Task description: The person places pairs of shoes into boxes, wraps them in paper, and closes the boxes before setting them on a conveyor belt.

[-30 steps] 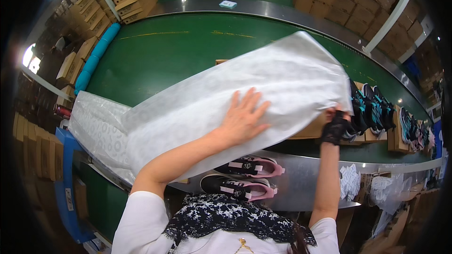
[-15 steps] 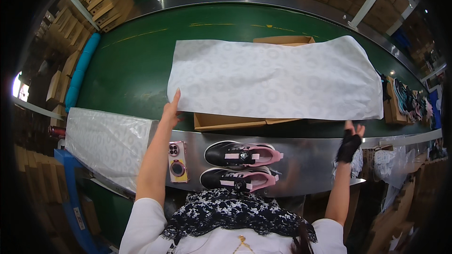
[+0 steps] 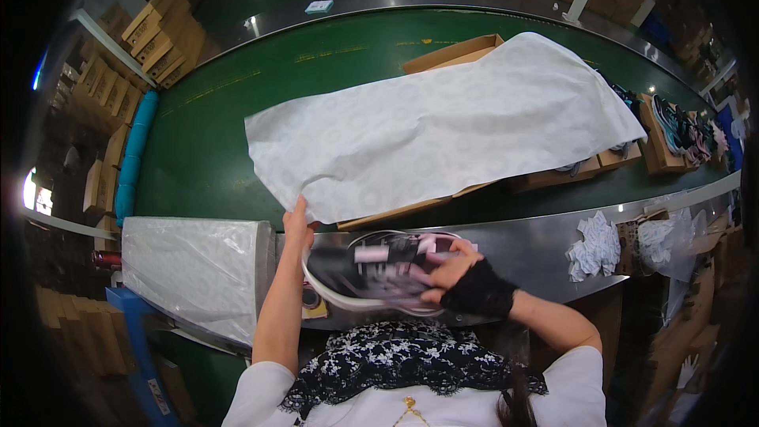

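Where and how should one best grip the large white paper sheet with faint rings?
Probably pinch the sheet by its near left corner, coming from the near side: it is thin and broad, and that corner reaches toward the bare left hand, which touches it.

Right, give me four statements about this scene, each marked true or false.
1. The right hand holds a black-and-pink shoe. True.
2. Both hands are gloved. False: the left hand is bare; only the right wears a black glove.
3. The white paper sheet covers part of a cardboard box. True.
4. A turquoise roll lies along the right side of the green surface. False: it lies along the left.
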The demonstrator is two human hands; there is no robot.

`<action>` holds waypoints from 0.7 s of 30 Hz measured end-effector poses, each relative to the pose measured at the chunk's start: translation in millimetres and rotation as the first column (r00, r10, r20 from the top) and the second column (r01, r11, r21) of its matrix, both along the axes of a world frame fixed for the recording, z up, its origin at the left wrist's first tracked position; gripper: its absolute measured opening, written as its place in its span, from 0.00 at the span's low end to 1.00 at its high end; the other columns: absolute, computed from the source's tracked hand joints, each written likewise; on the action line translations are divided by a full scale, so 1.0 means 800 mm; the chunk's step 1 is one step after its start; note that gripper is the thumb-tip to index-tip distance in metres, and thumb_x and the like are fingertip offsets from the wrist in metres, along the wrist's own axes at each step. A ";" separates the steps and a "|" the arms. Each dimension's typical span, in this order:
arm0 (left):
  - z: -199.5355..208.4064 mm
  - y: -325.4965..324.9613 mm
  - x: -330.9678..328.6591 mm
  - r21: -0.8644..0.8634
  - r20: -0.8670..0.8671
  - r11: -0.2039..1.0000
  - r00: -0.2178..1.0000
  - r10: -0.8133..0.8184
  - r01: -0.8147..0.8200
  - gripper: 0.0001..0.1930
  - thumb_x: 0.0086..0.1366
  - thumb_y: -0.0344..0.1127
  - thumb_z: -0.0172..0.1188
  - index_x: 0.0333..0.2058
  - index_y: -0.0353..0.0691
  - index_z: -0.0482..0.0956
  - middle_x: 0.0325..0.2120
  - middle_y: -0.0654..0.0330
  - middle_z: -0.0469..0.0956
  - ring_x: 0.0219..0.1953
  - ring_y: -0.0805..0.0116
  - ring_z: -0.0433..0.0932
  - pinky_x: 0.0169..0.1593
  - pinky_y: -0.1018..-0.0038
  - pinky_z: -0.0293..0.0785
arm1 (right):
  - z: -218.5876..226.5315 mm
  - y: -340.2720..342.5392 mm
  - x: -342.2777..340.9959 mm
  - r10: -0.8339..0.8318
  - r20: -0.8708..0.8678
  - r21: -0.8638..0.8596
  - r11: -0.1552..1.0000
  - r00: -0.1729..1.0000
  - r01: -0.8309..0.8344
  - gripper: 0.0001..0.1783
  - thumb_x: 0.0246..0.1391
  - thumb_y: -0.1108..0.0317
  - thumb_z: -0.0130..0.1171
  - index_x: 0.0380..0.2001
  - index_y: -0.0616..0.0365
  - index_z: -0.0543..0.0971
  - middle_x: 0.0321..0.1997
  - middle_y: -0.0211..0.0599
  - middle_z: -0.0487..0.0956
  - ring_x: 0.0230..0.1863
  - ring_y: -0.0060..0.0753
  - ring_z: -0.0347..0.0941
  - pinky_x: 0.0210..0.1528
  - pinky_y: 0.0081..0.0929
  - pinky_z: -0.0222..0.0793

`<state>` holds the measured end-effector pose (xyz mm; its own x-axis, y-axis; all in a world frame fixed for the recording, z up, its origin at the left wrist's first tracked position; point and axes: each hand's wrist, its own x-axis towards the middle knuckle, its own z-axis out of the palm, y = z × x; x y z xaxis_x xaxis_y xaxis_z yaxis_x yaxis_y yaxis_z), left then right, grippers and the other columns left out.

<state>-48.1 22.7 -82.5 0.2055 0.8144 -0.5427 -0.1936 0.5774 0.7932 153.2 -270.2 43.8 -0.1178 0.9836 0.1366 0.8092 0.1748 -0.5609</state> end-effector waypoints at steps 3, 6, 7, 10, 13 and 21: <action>0.024 -0.009 -0.014 0.306 -0.071 0.952 0.997 0.035 -0.012 0.17 0.59 0.35 0.52 0.45 0.31 0.66 0.39 0.55 0.72 0.39 0.67 0.72 0.41 0.69 0.69 | 0.038 0.051 0.038 -0.356 -0.705 -0.344 0.928 0.614 0.143 0.16 0.45 0.55 0.55 0.19 0.58 0.74 0.18 0.37 0.75 0.24 0.35 0.72 0.33 0.30 0.66; 0.051 -0.005 -0.012 0.695 -0.330 0.704 0.935 0.130 0.147 0.17 0.60 0.37 0.51 0.41 0.28 0.68 0.36 0.51 0.73 0.37 0.64 0.72 0.43 0.73 0.66 | 0.019 0.132 0.061 -0.529 -0.677 -0.265 0.824 0.511 0.501 0.18 0.47 0.54 0.53 0.24 0.61 0.75 0.19 0.40 0.74 0.22 0.31 0.71 0.26 0.28 0.65; 0.081 -0.016 0.004 0.765 -0.415 0.594 0.896 0.159 0.249 0.17 0.61 0.38 0.51 0.41 0.27 0.68 0.36 0.50 0.74 0.37 0.64 0.72 0.43 0.73 0.66 | -0.030 0.160 0.075 -0.565 -0.587 -0.133 0.774 0.580 0.619 0.18 0.47 0.55 0.53 0.24 0.62 0.75 0.18 0.36 0.73 0.20 0.25 0.68 0.24 0.27 0.63; 0.147 -0.055 0.046 0.803 -0.421 0.490 0.905 0.065 0.339 0.18 0.60 0.39 0.51 0.40 0.27 0.68 0.35 0.48 0.73 0.39 0.60 0.72 0.44 0.72 0.65 | -0.101 0.222 0.046 -0.712 -0.351 -0.084 0.671 0.608 0.737 0.20 0.42 0.53 0.55 0.18 0.62 0.71 0.21 0.55 0.71 0.27 0.55 0.68 0.28 0.40 0.62; 0.141 -0.073 0.078 0.809 -0.543 0.267 0.840 -0.005 0.524 0.21 0.55 0.40 0.58 0.41 0.28 0.68 0.43 0.43 0.68 0.44 0.51 0.68 0.47 0.66 0.64 | -0.101 0.243 0.013 -0.423 -0.406 -0.257 0.904 0.810 0.343 0.21 0.42 0.51 0.53 0.25 0.63 0.73 0.27 0.53 0.74 0.32 0.52 0.71 0.37 0.40 0.65; 0.099 -0.022 0.122 0.629 -0.639 0.301 0.697 -0.325 0.717 0.29 0.56 0.48 0.51 0.52 0.35 0.62 0.52 0.49 0.62 0.56 0.57 0.58 0.54 0.62 0.56 | -0.056 0.139 0.085 -0.597 0.334 0.210 0.801 0.729 0.560 0.28 0.39 0.60 0.52 0.47 0.58 0.67 0.53 0.58 0.59 0.54 0.54 0.56 0.49 0.58 0.50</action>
<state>49.3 5.1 -3.2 0.7340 0.6645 0.1402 0.2695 -0.4744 0.8380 221.0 -158.6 -0.7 0.4113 0.8632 0.2929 0.9085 -0.3621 -0.2087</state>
